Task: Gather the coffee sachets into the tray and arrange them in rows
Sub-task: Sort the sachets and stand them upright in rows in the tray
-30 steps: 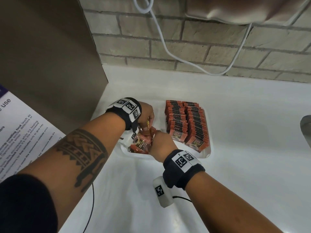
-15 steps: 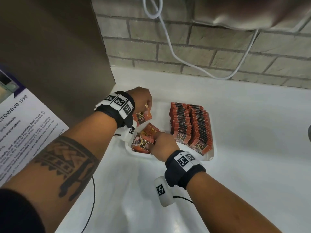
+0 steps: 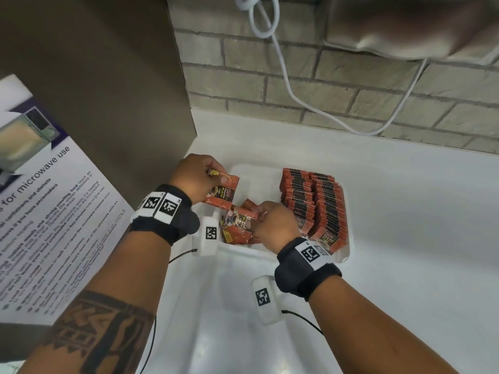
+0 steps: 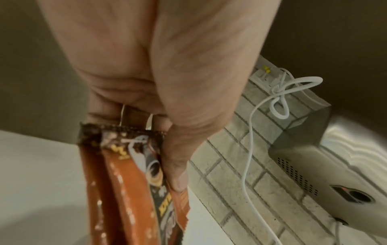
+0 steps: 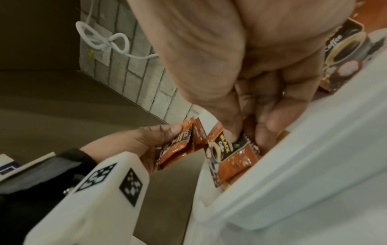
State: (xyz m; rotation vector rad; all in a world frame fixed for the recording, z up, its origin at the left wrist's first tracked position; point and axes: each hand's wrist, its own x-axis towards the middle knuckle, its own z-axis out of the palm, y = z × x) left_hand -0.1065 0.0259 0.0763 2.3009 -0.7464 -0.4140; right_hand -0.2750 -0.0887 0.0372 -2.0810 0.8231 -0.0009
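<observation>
Nearest me, my right forearm comes in from the near right, and the right hand is bent down over the near left corner of the white tray, its thumb and fingers pinching the top sachet of a loose heap of sachets lying jumbled in that corner. From the right wrist view I see the thumb pressed on the black band of that packet and the other fingers curled behind it, so the grip is closed on it. My left forearm crosses from the near left, and the left hand is raised just above the tray's left edge, fingers curled, holding a small bunch of held sachets by their top edge; the packets hang down at a slant toward the heap. From the left wrist view I count at least two in that bunch, clamped between thumb and fingers. On the right half of the tray stand two neat rows of sachets, packed on edge and leaning, running from the near right corner to the far edge. The tray sits on the white worktop near its far left corner. Beyond it a brick wall carries a looping white cable. At the left lies a printed microwave notice.
</observation>
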